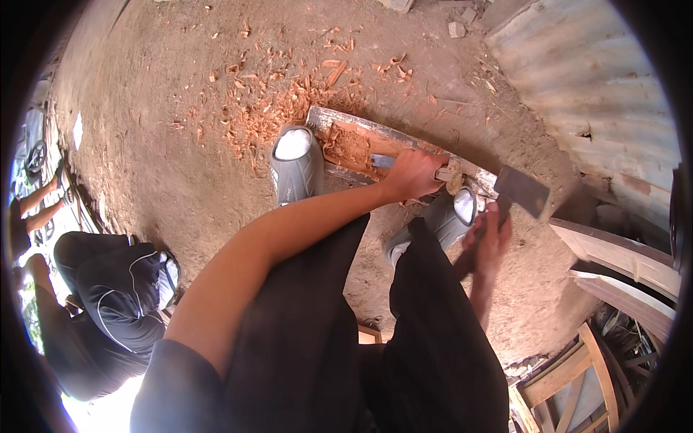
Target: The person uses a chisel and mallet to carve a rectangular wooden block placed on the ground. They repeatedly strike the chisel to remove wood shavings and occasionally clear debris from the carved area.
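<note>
My left hand (413, 175) is closed around a chisel (382, 161). Its metal blade points left over the hollowed reddish face of a wooden piece (404, 140), and its frayed wooden handle end sticks out on the right of my fist. In my right hand (492, 237), slightly blurred, is the handle of a hammer (522, 191) with a dark, flat, squarish head. That head is right of the chisel's end, apart from it. My grey left shoe (297, 173) and grey right shoe (437, 224) are up against the wooden piece, which lies on the ground.
Wood shavings (289, 101) are scattered over the dirt floor (151, 94) beyond the piece. A corrugated metal sheet (585, 86) leans at the right. Below it are wooden panels (617, 252) and a wooden frame (570, 382). Another person in dark clothes (115, 296) sits at the left.
</note>
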Demonstrator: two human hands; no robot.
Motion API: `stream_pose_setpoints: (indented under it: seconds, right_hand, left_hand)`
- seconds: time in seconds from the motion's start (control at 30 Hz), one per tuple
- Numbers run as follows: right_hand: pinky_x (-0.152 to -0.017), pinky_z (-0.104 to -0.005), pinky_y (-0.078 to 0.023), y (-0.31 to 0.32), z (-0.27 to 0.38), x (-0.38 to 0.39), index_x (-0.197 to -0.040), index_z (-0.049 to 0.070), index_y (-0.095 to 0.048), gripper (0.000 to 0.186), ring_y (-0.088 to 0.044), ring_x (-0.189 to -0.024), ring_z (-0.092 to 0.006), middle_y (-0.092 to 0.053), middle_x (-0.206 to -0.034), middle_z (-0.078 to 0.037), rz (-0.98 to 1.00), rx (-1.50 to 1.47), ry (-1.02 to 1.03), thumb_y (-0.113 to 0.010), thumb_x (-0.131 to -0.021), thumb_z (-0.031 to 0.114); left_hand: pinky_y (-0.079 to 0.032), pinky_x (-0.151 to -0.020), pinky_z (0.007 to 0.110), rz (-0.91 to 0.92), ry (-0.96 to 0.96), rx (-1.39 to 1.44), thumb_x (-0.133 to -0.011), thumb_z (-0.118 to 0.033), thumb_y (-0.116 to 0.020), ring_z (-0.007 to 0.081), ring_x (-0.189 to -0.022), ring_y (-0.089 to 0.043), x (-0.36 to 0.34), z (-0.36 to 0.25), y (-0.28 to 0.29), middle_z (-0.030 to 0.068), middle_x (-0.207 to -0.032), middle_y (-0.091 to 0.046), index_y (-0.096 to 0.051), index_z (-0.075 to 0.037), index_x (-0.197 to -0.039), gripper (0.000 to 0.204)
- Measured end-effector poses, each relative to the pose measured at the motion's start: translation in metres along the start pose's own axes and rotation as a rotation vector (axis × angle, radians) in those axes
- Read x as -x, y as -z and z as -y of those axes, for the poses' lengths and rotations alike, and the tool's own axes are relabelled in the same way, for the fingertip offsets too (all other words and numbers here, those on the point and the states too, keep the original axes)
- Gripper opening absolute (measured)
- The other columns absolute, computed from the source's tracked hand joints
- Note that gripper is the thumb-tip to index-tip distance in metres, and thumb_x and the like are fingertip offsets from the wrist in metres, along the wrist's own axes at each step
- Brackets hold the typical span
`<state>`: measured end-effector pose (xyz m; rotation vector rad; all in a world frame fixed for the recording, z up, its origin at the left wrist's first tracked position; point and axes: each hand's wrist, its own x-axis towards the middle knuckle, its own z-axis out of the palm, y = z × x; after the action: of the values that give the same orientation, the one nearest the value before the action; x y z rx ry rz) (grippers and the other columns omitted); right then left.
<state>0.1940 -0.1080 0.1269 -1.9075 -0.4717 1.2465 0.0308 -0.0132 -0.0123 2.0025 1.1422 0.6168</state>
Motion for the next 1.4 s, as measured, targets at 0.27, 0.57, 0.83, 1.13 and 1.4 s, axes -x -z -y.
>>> stream_pose_setpoints:
  seconds: [0.27,0.57,0.83,1.13,1.4]
  right_hand:
    - [-0.040,-0.0272,-0.041,0.006,0.018,-0.003,-0.112,0.006,-0.056,0.031,-0.050,-0.046,-0.0104,-0.052,-0.074,-0.001,0.120,0.079,-0.067,-0.059,-0.108,0.037]
    - [-0.040,-0.0276,-0.042,0.014,0.026,0.004,-0.107,0.006,-0.055,0.030,-0.052,-0.049,-0.0105,-0.052,-0.076,-0.001,0.174,0.200,-0.088,-0.058,-0.108,0.036]
    - [-0.041,-0.0273,-0.041,0.002,0.028,0.007,-0.113,0.006,-0.056,0.033,-0.051,-0.049,-0.0094,-0.054,-0.076,0.000,0.251,0.239,-0.249,-0.062,-0.106,0.038]
    - [-0.041,-0.0283,-0.041,-0.003,0.010,0.005,-0.112,0.007,-0.053,0.034,-0.049,-0.048,-0.0109,-0.053,-0.076,-0.002,0.213,0.236,-0.211,-0.064,-0.105,0.039]
    - [-0.043,-0.0310,-0.043,-0.007,0.002,0.009,-0.111,0.008,-0.054,0.028,-0.051,-0.050,-0.0128,-0.052,-0.076,-0.003,-0.069,-0.064,-0.074,-0.059,-0.106,0.035]
  left_hand:
    - [-0.055,-0.062,0.052,-0.021,0.002,-0.013,-0.075,-0.023,-0.076,0.0405,-0.071,-0.071,0.001,0.002,-0.002,0.0186,-0.072,-0.069,-0.068,-0.009,-0.092,0.023]
    - [-0.055,-0.063,0.052,-0.034,0.034,-0.001,-0.077,-0.025,-0.076,0.0399,-0.072,-0.071,0.002,0.004,-0.001,0.0182,-0.073,-0.070,-0.069,-0.010,-0.093,0.024]
    - [-0.055,-0.065,0.052,0.044,0.081,-0.029,-0.078,-0.025,-0.075,0.0396,-0.074,-0.072,0.002,0.005,-0.002,0.0178,-0.074,-0.071,-0.070,-0.009,-0.095,0.024]
    - [-0.056,-0.065,0.052,0.071,0.088,-0.029,-0.079,-0.026,-0.075,0.0398,-0.075,-0.073,-0.003,0.000,0.003,0.0187,-0.076,-0.072,-0.069,-0.009,-0.095,0.024]
    - [-0.055,-0.064,0.051,0.075,0.010,-0.026,-0.078,-0.026,-0.076,0.0394,-0.074,-0.072,0.002,0.002,-0.002,0.0178,-0.075,-0.071,-0.070,-0.010,-0.096,0.025]
